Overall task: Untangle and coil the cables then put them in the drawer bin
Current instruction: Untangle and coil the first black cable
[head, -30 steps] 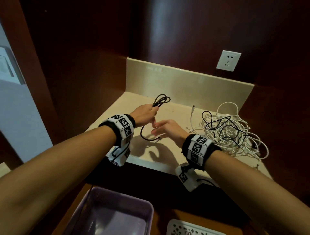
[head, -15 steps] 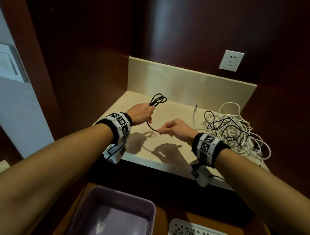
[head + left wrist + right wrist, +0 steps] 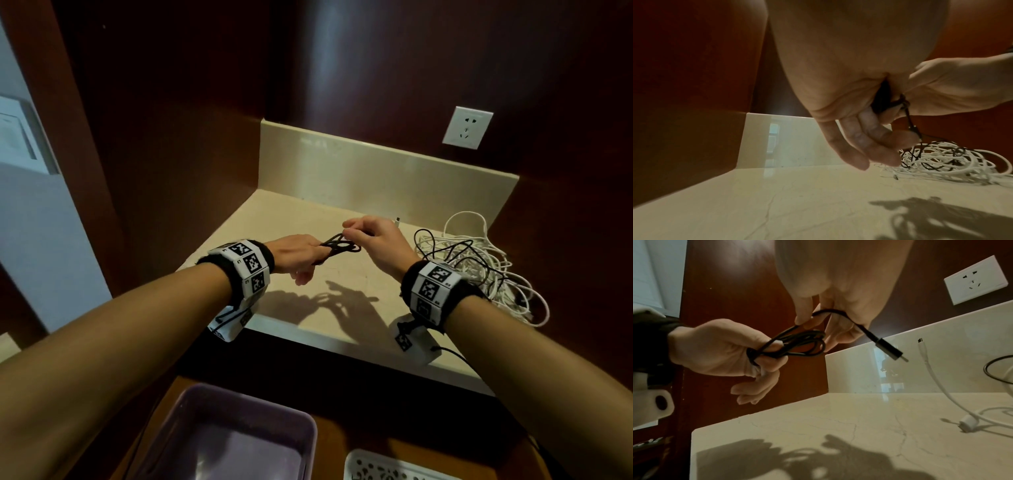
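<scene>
Black cable (image 3: pixel 797 344) coil pinched in left hand (image 3: pixel 294 253); right hand (image 3: pixel 380 243) pinches its free end.

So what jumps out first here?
Two hands meet above the counter: the left hand grips a black coil while the right hand pinches its loose end. Right of them lies a tangle of white and black cables; a purple bin waits below.

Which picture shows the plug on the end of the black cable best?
The right wrist view: the plug hangs clear below the right hand, sharp against the pale wall. In the head view that hand hides it. The left wrist view shows only a small dark bit.
</scene>
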`<state>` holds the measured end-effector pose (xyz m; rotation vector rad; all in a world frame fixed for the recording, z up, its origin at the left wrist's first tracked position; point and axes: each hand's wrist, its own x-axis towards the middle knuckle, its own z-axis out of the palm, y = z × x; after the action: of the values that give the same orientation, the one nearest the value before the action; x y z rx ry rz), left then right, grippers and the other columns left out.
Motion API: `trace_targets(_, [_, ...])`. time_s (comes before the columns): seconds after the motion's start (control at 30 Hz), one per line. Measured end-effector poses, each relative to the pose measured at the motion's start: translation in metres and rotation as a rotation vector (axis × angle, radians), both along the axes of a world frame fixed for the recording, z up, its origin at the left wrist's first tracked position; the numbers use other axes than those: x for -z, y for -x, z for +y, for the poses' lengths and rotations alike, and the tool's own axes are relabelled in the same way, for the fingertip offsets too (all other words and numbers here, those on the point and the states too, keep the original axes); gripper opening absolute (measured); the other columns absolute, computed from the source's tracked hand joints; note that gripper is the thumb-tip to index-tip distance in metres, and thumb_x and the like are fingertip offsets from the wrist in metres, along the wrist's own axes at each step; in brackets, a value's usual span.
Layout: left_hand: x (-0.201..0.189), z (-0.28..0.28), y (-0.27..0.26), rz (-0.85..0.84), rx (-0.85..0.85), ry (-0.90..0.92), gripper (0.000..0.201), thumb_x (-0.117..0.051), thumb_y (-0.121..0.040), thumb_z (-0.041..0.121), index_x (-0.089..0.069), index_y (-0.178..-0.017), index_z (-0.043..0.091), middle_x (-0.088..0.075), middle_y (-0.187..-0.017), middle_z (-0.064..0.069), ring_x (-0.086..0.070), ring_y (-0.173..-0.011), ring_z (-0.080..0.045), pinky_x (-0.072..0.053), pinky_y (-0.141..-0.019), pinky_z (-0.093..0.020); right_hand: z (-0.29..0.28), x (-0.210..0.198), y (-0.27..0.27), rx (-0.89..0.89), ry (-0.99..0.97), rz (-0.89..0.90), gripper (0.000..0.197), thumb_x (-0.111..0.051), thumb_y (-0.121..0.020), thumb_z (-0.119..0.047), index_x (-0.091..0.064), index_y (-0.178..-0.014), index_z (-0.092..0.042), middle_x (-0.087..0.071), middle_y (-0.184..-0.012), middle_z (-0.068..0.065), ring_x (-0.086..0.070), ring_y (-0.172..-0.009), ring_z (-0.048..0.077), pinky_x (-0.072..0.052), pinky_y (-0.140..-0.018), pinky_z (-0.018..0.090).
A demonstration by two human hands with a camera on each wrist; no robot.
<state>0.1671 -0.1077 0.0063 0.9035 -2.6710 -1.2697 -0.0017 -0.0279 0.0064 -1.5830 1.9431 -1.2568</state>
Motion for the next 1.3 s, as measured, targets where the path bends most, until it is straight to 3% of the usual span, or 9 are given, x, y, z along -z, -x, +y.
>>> trace_targets(0.13, [0.002,0.000,-0.001,0.095,-0.015,-0.061,0.038,-0.030,-0.104,0.029,-0.045,-0.077,0.008,-0.059,-0.064,-0.013,-0.054,-0.055,-0.024,-0.048,-0.070,-0.034,-0.004,0.005,-0.002,0.043,0.023,-0.044,0.015,-0.065,-0.091,-0.022,-0.063,-0.077,-0.017,-0.066,-0.074,-0.001,-0.057,-0.067,0.011,-0.043,-0.066,0.027])
trace_targets(0.3, [0.005,0.005,0.000,0.178,-0.087,-0.043,0.036,-0.023,-0.101,0.024,-0.043,-0.075,0.008,-0.053,-0.061,-0.010,-0.051,-0.053,-0.025,-0.045,-0.066,-0.034,-0.006,0.007,-0.008,0.044,0.059,-0.128,0.015,-0.064,-0.092,-0.017,-0.060,-0.078,-0.013,-0.070,-0.070,0.005,-0.063,-0.060,0.009,-0.045,-0.058,0.024])
trace_targets(0.47, [0.006,0.006,-0.001,0.065,-0.060,0.082,0.054,-0.036,-0.097,0.056,-0.052,-0.077,0.009,-0.054,-0.067,-0.012,-0.052,-0.055,-0.024,-0.044,-0.066,-0.033,-0.006,0.008,-0.010,0.034,0.062,-0.129,0.016,-0.067,-0.090,-0.017,-0.062,-0.076,-0.012,-0.070,-0.071,0.009,-0.064,-0.059,0.017,-0.047,-0.055,0.028])
trace_targets(0.57, [0.004,0.003,-0.003,-0.018,0.003,0.141,0.051,-0.044,-0.097,0.051,-0.057,-0.087,0.002,-0.057,-0.068,-0.012,-0.055,-0.057,-0.024,-0.044,-0.063,-0.032,-0.001,0.004,-0.011,0.015,0.015,-0.118,0.017,-0.068,-0.090,-0.020,-0.064,-0.078,-0.009,-0.070,-0.068,0.008,-0.065,-0.055,0.016,-0.045,-0.049,0.026])
trace_targets(0.77, [-0.006,0.006,-0.006,0.029,0.022,0.006,0.044,-0.045,-0.100,0.043,-0.046,-0.069,0.011,-0.047,-0.051,-0.002,-0.043,-0.041,-0.019,-0.048,-0.058,-0.030,0.013,-0.010,-0.004,-0.105,-0.181,-0.329,0.016,-0.068,-0.089,-0.026,-0.066,-0.082,-0.011,-0.072,-0.075,0.011,-0.070,-0.060,0.025,-0.033,-0.039,0.020])
trace_targets(0.9, [-0.012,0.008,-0.009,0.053,0.025,-0.112,0.047,-0.044,-0.101,0.040,-0.037,-0.061,0.016,-0.029,-0.050,-0.002,-0.026,-0.042,-0.017,-0.040,-0.045,-0.020,0.013,-0.006,0.001,-0.117,-0.208,-0.380,0.016,-0.068,-0.089,-0.022,-0.066,-0.076,-0.013,-0.056,-0.053,-0.003,-0.043,-0.040,0.009,-0.024,-0.038,0.017])
trace_targets(1.0, [-0.015,0.008,-0.010,0.070,0.052,-0.149,0.049,-0.044,-0.101,0.041,-0.035,-0.059,0.017,-0.025,-0.053,-0.003,-0.022,-0.044,-0.018,-0.040,-0.044,-0.018,0.011,-0.003,0.006,-0.098,-0.170,-0.439,0.010,-0.067,-0.088,-0.012,-0.066,-0.078,-0.013,-0.044,-0.049,-0.004,-0.028,-0.038,0.006,-0.017,-0.039,0.017])
trace_targets(1.2, [-0.018,0.011,-0.008,0.266,0.036,-0.258,0.055,-0.039,-0.101,0.045,-0.033,-0.054,0.018,-0.023,-0.050,-0.002,-0.023,-0.042,-0.017,-0.043,-0.051,-0.026,0.012,0.006,0.007,-0.130,-0.107,-0.541,0.019,-0.049,-0.095,0.000,-0.067,-0.086,-0.003,-0.052,-0.060,0.008,-0.033,-0.040,0.007,-0.021,-0.039,0.017])
trace_targets(1.3, [-0.014,0.012,-0.003,0.353,-0.020,-0.320,0.053,-0.036,-0.102,0.045,-0.036,-0.057,0.018,-0.028,-0.046,0.002,-0.026,-0.039,-0.015,-0.043,-0.048,-0.026,0.013,0.011,-0.003,-0.110,-0.140,-0.472,0.021,-0.048,-0.099,-0.007,-0.068,-0.096,-0.002,-0.059,-0.065,0.009,-0.036,-0.041,0.008,-0.024,-0.039,0.017])
